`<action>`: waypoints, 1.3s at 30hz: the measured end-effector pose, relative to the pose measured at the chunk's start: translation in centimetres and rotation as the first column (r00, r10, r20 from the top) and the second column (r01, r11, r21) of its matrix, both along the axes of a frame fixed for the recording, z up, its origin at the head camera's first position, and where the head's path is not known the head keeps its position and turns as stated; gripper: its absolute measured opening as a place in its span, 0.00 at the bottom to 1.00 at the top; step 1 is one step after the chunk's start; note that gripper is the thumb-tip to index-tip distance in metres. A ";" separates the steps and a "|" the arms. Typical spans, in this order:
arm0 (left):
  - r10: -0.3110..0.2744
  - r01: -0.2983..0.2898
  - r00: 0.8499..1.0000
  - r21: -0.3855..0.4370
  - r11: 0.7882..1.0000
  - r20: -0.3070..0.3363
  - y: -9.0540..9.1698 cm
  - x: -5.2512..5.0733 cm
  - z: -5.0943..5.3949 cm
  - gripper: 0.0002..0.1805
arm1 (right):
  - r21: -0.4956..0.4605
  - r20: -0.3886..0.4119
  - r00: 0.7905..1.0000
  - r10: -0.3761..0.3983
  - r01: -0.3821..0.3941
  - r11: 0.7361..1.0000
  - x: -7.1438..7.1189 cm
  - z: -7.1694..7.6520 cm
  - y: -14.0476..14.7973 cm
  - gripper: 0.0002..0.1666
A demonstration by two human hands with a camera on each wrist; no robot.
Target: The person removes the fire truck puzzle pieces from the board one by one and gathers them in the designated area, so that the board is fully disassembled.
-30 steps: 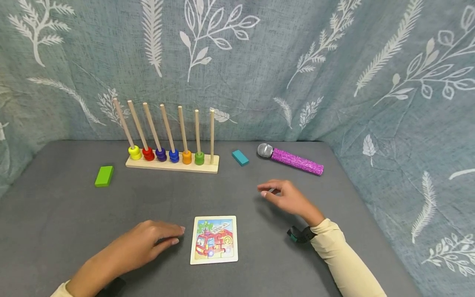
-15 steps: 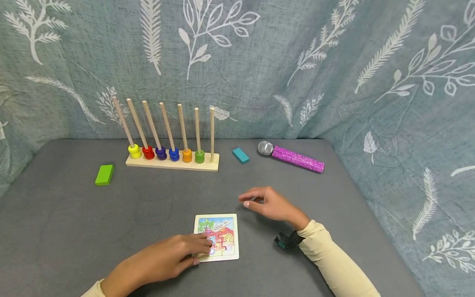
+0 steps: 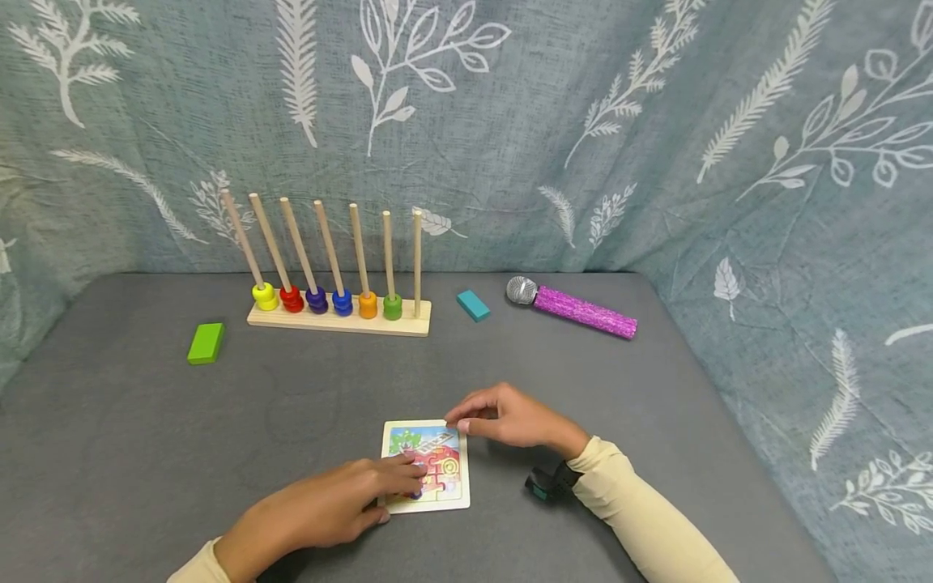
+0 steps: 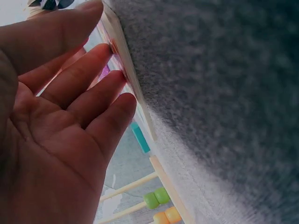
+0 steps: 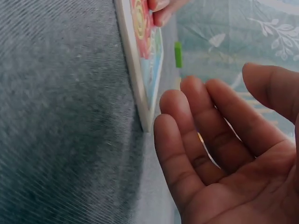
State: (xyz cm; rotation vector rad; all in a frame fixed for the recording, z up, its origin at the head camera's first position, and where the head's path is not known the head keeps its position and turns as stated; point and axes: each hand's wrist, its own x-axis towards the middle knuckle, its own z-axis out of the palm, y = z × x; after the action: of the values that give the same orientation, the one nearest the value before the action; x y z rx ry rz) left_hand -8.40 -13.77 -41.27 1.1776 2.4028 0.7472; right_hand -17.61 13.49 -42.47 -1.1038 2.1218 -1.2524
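A small square jigsaw puzzle [image 3: 428, 505] in a pale wooden frame, with a red fire truck picture, lies flat on the grey table. My left hand [image 3: 331, 498] rests its fingertips on the picture's left part, covering some pieces. In the left wrist view, the left thumb [image 4: 51, 39] reaches the wooden edge, and the fingers are nearly straight. My right hand [image 3: 513, 419] hovers by the puzzle's upper right corner. Its loosely bent fingers [image 5: 175, 149] hold nothing in the right wrist view and look slightly apart from the frame.
Behind stands a wooden bead rack [image 3: 338, 320] with upright pegs and coloured beads. A green block [image 3: 206, 343] lies at left and a teal block [image 3: 474, 305] right of the rack. Farther right is a glittery pink microphone [image 3: 583, 311]. A patterned curtain [image 3: 466, 138] hangs behind the table.
My left hand has moved right, from beside the puzzle onto its picture. My right hand has come left and nearer, from open table to the puzzle's upper right corner.
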 end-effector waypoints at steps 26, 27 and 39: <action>0.039 -0.051 0.985 -0.069 0.996 -0.169 1.7 0.0 -0.2 0.18 | 0.102 -0.072 0.997 -0.018 0.025 0.994 -1.9 -0.1 -1.8 0.15; 0.036 -0.049 0.985 -0.075 0.996 -0.169 1.8 0.0 -0.2 0.18 | 0.114 -0.100 0.995 -0.015 0.027 0.993 -1.9 -0.1 -2.0 0.15; 0.009 -0.024 0.984 -0.083 0.996 -0.176 1.7 -0.5 -0.4 0.20 | 0.183 -0.323 0.941 0.105 -0.047 0.982 -2.1 -0.2 -4.7 0.15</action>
State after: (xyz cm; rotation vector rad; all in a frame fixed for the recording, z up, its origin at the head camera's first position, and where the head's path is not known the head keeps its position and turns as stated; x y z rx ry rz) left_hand -8.90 -12.09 -41.63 1.2370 2.5625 0.5608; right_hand -19.75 8.79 -42.69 -1.3833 2.3503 -0.8745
